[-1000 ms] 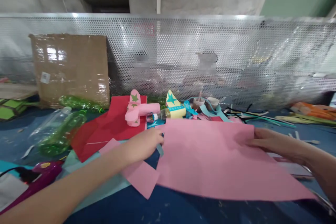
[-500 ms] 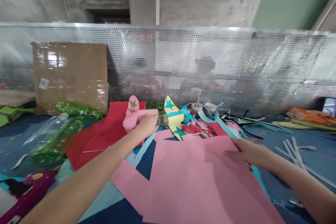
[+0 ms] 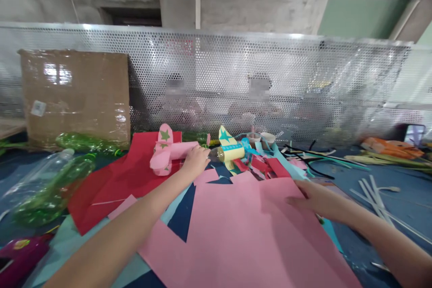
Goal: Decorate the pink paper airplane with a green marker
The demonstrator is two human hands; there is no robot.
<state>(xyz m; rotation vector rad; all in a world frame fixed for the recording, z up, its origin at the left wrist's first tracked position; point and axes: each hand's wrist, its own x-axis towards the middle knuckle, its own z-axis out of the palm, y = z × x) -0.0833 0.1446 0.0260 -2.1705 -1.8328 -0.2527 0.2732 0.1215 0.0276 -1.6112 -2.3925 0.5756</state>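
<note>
A pink toy plane (image 3: 165, 158) with green stars on its wing lies on the red paper at the far side. My left hand (image 3: 197, 160) is closed round the front end of its body, with the fingertips partly hidden. Just right of that hand lies a second toy plane (image 3: 232, 151), made from a clear bottle with yellow paper and teal stars. My right hand (image 3: 305, 197) pinches the far right corner of a large pink paper sheet (image 3: 243, 234), thumb on top. The sheet spreads over the near middle of the table.
Green and clear plastic bottles (image 3: 56, 189) lie at left, near a purple glue gun (image 3: 22, 256). Paper scraps (image 3: 266, 164), pipe cleaners (image 3: 312, 162) and white sticks (image 3: 373, 198) lie toward the right. A cardboard sheet (image 3: 77, 99) leans on the perforated metal screen (image 3: 222, 63); people sit beyond.
The view has turned slightly right. My left hand and the pink plane have shifted a little rightward, and the yellow plane has slid right. My right hand keeps hold of the pink sheet.
</note>
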